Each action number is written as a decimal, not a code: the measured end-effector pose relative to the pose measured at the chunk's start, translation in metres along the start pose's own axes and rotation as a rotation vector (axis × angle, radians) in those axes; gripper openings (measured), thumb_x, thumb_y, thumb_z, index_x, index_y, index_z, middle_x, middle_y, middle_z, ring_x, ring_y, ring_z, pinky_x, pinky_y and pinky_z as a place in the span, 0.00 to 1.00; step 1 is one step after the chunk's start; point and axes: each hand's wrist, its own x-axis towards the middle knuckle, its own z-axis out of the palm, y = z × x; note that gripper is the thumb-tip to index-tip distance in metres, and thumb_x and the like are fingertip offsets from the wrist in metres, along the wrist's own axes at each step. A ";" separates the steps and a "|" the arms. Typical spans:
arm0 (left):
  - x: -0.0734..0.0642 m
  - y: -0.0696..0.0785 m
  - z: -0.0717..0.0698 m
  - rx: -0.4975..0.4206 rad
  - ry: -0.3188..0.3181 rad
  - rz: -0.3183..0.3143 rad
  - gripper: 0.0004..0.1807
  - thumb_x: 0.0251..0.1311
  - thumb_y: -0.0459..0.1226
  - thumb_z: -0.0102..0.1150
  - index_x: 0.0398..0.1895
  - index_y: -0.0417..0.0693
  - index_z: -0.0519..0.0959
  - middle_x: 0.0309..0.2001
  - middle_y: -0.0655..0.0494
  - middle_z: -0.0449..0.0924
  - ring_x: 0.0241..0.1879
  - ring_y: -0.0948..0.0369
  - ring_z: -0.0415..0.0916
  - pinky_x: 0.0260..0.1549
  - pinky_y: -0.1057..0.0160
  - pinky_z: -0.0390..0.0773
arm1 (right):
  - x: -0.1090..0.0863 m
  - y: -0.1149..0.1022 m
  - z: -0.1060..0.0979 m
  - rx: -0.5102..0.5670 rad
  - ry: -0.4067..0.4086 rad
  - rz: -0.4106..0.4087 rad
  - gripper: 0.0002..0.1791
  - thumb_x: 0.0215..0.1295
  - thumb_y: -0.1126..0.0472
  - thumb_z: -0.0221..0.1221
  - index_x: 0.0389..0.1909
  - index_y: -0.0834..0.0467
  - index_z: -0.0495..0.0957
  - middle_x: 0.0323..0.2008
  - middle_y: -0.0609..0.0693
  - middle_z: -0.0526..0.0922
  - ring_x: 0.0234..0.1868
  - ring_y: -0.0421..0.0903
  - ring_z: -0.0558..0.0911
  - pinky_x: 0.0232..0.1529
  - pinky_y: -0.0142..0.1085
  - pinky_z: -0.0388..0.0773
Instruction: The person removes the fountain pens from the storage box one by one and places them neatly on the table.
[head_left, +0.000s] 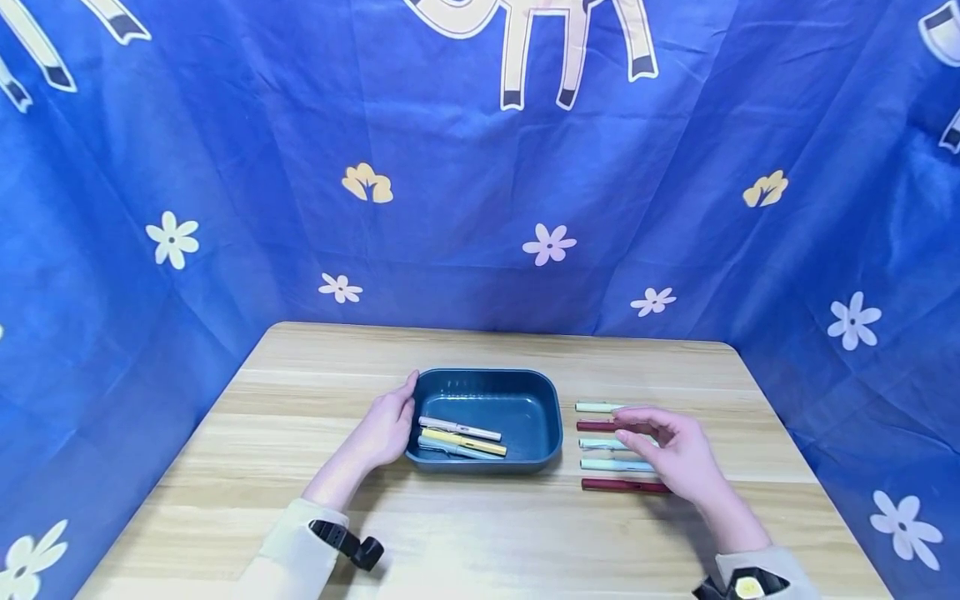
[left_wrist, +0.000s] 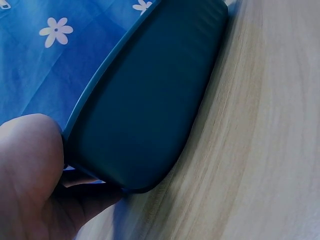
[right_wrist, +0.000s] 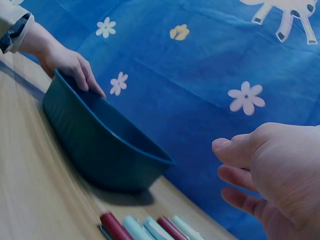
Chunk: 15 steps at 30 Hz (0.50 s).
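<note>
A dark teal plastic box [head_left: 483, 468] stands on the table, its left end gripped at the rim by my left hand [head_left: 387, 425]. Inside lie three pens side by side: a white pen [head_left: 461, 428], a yellow pen [head_left: 465, 442] and a grey-blue pen [head_left: 459, 450]. To the right of the box, several pens form a column, among them a pale green pen [head_left: 596, 407], a mint pen [head_left: 617, 465] and a dark red pen [head_left: 624, 485]. Over this column hovers my right hand [head_left: 675, 454], fingers loosely bent and apart from the thumb, holding nothing. It partly covers another dark red pen [head_left: 595, 426].
The light wooden table [head_left: 480, 542] has rounded far corners. Behind it and along both sides hangs a blue curtain [head_left: 450, 208] printed with flowers and animals. Black straps with small devices sit on both sleeves, the left device [head_left: 367, 552] close over the table.
</note>
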 end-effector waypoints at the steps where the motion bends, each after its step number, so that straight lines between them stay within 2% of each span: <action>1: 0.000 0.000 0.000 0.000 0.001 -0.002 0.29 0.75 0.33 0.37 0.76 0.39 0.50 0.71 0.38 0.57 0.69 0.46 0.59 0.68 0.47 0.59 | 0.003 -0.001 0.003 0.007 -0.006 -0.001 0.13 0.60 0.73 0.65 0.47 0.66 0.83 0.47 0.59 0.85 0.49 0.56 0.82 0.51 0.41 0.81; 8: 0.000 0.001 -0.001 -0.001 0.001 -0.008 0.29 0.75 0.34 0.37 0.76 0.39 0.50 0.71 0.38 0.57 0.69 0.46 0.59 0.68 0.48 0.59 | 0.022 -0.006 0.026 0.051 -0.060 0.007 0.14 0.61 0.71 0.65 0.48 0.62 0.83 0.47 0.58 0.85 0.46 0.60 0.84 0.48 0.38 0.83; 15: -0.001 0.001 -0.001 0.000 0.004 -0.005 0.29 0.74 0.33 0.38 0.76 0.39 0.50 0.71 0.37 0.58 0.69 0.46 0.60 0.68 0.48 0.60 | 0.036 -0.011 0.048 0.111 -0.085 0.033 0.13 0.61 0.72 0.64 0.48 0.67 0.82 0.47 0.60 0.84 0.47 0.63 0.82 0.47 0.37 0.84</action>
